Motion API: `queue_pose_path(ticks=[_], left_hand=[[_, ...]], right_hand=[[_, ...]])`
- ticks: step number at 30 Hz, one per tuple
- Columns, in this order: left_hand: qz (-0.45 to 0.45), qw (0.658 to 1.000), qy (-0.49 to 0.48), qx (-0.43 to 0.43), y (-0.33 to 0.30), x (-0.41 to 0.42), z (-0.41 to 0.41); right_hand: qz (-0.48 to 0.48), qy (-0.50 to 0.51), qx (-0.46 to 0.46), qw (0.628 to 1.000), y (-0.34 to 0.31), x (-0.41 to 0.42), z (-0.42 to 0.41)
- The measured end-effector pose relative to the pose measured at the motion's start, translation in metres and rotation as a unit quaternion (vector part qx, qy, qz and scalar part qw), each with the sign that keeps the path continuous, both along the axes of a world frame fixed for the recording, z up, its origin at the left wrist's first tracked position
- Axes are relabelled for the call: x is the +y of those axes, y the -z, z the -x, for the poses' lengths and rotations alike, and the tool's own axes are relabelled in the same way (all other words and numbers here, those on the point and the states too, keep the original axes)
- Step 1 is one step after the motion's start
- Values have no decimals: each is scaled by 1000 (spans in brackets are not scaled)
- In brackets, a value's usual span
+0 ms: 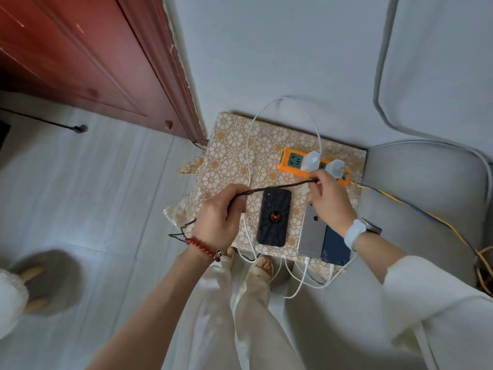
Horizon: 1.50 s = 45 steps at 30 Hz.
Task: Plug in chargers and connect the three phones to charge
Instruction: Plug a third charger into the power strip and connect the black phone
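— What have you got hold of?

— Both my hands are on one thin black braided cord [277, 188], stretched taut over the worktop [229, 156]. My left hand [218, 217] is curled round it, the loose tail hanging off past my bead bracelet [202, 245]. My right hand [330, 201] pinches the far end just beside the strip [286, 161].

— And the strip?

— Orange plastic with green sockets, lying on the flower-patterned cloth. Two white plugs [310, 161] stand in it, smooth white cables [249, 156] looping away.

— The phones?

— Three, all flat, backs up. A glossy black phone [274, 217] with a red emblem lies under the cord. A silver phone [312, 233] and a blue phone [336, 248] lie side by side under my right wrist, white cables running from their near ends.
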<state>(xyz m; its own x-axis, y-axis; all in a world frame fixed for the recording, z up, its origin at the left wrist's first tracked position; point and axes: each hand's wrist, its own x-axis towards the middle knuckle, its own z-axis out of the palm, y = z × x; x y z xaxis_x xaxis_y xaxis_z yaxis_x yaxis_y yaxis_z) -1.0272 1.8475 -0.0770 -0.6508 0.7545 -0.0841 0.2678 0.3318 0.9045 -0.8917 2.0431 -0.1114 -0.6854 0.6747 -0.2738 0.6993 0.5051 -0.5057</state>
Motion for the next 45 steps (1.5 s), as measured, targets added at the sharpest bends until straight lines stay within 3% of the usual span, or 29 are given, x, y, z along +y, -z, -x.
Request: queue_pose_path(ticks=[6, 10, 16, 27, 34, 41, 45], left_hand=[[21, 996, 90, 16, 8, 22, -18], [39, 992, 118, 34, 14, 35, -28], [73, 989, 113, 60, 24, 59, -35], [99, 990, 77, 69, 34, 72, -57], [102, 992, 39, 60, 32, 73, -55], [111, 992, 30, 54, 34, 70, -53], [99, 994, 17, 45, 35, 70, -48]], right_hand=[[-34, -6, 54, 998, -12, 47, -16], [-61, -84, 8, 995, -9, 76, -19], [-31, -112, -25, 993, 12, 98, -10], [25, -94, 42, 994, 18, 115, -11], [30, -46, 4, 998, 26, 107, -4], [-80, -47, -111, 989, 34, 98, 0], [-91, -81, -129, 984, 30, 98, -3]])
